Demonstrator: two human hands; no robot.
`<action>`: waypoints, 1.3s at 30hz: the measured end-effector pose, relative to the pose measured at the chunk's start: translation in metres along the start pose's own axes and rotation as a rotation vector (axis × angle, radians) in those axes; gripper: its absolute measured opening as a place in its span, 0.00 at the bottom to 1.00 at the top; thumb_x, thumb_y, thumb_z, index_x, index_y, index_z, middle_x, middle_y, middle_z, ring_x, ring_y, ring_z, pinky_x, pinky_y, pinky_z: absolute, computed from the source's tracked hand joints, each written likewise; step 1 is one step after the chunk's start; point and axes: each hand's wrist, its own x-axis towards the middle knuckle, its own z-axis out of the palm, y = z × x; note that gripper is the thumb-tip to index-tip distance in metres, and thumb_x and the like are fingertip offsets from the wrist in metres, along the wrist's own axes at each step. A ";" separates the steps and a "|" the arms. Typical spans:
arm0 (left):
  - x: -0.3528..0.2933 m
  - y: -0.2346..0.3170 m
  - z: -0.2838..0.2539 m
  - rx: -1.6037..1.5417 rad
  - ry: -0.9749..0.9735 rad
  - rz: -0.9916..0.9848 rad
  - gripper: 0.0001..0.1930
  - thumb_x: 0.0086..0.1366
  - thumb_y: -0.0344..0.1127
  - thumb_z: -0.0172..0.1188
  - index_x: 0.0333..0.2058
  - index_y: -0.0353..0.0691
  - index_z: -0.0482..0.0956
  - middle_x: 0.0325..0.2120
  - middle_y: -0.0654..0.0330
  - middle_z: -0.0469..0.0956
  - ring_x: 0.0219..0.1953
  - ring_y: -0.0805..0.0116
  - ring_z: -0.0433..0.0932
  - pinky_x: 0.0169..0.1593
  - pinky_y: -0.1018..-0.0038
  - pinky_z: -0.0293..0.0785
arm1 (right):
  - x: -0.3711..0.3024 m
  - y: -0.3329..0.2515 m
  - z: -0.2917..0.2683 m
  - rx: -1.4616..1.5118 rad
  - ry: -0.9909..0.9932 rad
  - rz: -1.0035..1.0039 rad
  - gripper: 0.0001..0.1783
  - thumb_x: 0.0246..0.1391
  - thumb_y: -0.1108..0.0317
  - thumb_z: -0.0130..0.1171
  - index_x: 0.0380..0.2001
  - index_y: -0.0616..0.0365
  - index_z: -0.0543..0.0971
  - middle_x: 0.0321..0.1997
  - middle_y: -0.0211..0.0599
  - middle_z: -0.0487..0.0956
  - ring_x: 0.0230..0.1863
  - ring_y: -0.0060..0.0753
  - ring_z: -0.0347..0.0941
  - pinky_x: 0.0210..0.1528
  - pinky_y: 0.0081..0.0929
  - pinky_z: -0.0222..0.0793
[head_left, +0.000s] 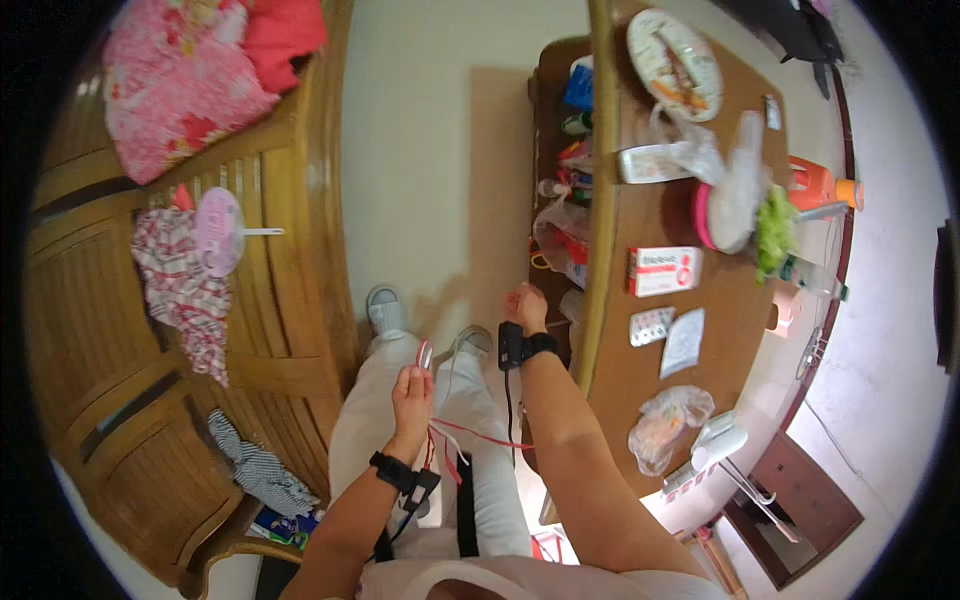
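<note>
My left hand (411, 402), over my lap, is closed around a small oval thing (425, 354), white with a red rim; its kind is unclear. Red and white ribbon-like strands (465, 434) trail beside that wrist and stretch toward my right forearm. Farther forward and to the right, my right hand (531, 308) is held beside the table's edge with its fingers curled. A pinkish patch shows at its fingertips, too blurred to name. Near that hand, plastic bags (563, 238) sit on the shelf under the tabletop. Both wrists carry black straps with small black boxes.
On the brown table (625, 385) at the right lie a red-and-white box (664, 271), a blister pack (651, 326), a knotted plastic bag (668, 428) and an oval plate (675, 65). A wooden bench (280, 340) with cloths and a pink hand fan (219, 231) lines the left.
</note>
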 end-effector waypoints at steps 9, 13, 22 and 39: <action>0.033 -0.040 -0.027 0.062 0.115 -0.351 0.12 0.65 0.40 0.42 0.26 0.42 0.66 0.20 0.69 0.65 0.20 0.85 0.59 0.22 0.89 0.56 | 0.195 0.016 -0.043 -1.204 0.519 -0.622 0.08 0.47 0.69 0.48 0.32 0.56 0.72 0.33 0.44 0.74 0.33 0.40 0.70 0.33 0.35 0.65; 0.038 -0.039 -0.016 0.041 0.012 -0.364 0.13 0.64 0.43 0.43 0.26 0.43 0.67 0.19 0.70 0.66 0.17 0.85 0.57 0.18 0.88 0.53 | 0.185 -0.008 -0.025 -1.641 0.548 -0.338 0.13 0.46 0.65 0.51 0.38 0.52 0.73 0.39 0.47 0.74 0.41 0.44 0.72 0.40 0.38 0.67; 0.038 -0.033 -0.022 0.059 0.050 -0.245 0.12 0.64 0.42 0.45 0.25 0.44 0.67 0.20 0.71 0.66 0.21 0.84 0.60 0.23 0.89 0.57 | 0.078 0.013 -0.012 -0.500 0.536 -0.700 0.30 0.42 0.68 0.51 0.51 0.65 0.57 0.53 0.52 0.63 0.52 0.48 0.61 0.51 0.34 0.57; -0.076 0.177 -0.002 -0.050 -0.226 0.115 0.12 0.64 0.43 0.42 0.30 0.42 0.67 0.24 0.67 0.67 0.17 0.83 0.58 0.20 0.86 0.53 | -0.337 -0.127 0.079 -0.357 -0.715 -0.234 0.37 0.45 0.79 0.47 0.58 0.51 0.46 0.43 0.40 0.71 0.20 0.16 0.64 0.20 0.14 0.63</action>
